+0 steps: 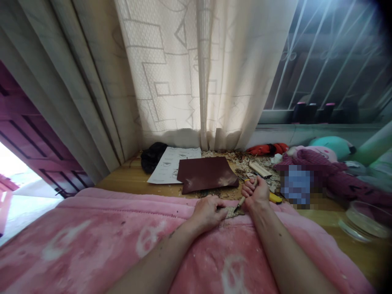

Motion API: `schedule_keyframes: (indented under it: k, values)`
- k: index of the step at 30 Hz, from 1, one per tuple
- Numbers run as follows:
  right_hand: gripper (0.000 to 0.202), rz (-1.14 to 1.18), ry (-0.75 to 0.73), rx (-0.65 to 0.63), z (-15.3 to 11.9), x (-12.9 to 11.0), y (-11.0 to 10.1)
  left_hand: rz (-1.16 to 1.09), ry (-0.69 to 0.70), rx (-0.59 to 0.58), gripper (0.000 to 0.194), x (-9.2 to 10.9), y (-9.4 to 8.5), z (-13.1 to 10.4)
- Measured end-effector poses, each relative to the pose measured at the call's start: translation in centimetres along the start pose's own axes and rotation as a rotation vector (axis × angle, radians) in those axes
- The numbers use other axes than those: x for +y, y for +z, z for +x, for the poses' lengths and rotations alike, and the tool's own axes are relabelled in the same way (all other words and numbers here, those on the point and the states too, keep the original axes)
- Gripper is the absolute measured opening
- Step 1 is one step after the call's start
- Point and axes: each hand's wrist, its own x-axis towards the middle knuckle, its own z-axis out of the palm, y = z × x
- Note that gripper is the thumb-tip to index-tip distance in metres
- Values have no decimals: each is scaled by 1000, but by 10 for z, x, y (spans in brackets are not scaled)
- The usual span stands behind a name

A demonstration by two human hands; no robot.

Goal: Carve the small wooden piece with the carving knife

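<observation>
My right hand is closed around the pale handle of a carving tool, its dark tip pointing down and to the left. That tip rests at a small light-coloured carved piece, which my left hand grips by its left end. Both hands are low over the pink blanket, near its far edge. Fine details of the piece are too small to make out.
Beyond the blanket, a brown sheet overlaps white printed paper. Shavings, a pale wooden block and a yellow-handled tool lie nearby. At right are a glass bowl and stuffed toys.
</observation>
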Motion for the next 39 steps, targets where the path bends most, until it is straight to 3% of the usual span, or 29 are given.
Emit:
schedule_keyframes:
  k: [7, 10, 15, 39]
  values:
    - [28, 47, -40, -233, -4, 2, 0, 93, 77, -31, 41, 2, -10, -7]
    - [28, 40, -49, -284, -5, 4, 1, 88, 71, -38, 36, 3, -12, -9]
    - [30, 38, -32, -300, -6, 5, 3, 53, 40, -47, 26, 1, -11, -10]
    - [31, -12, -130, -312, -20, 14, 14, 111, 58, -93, 22, -1, -11, -9]
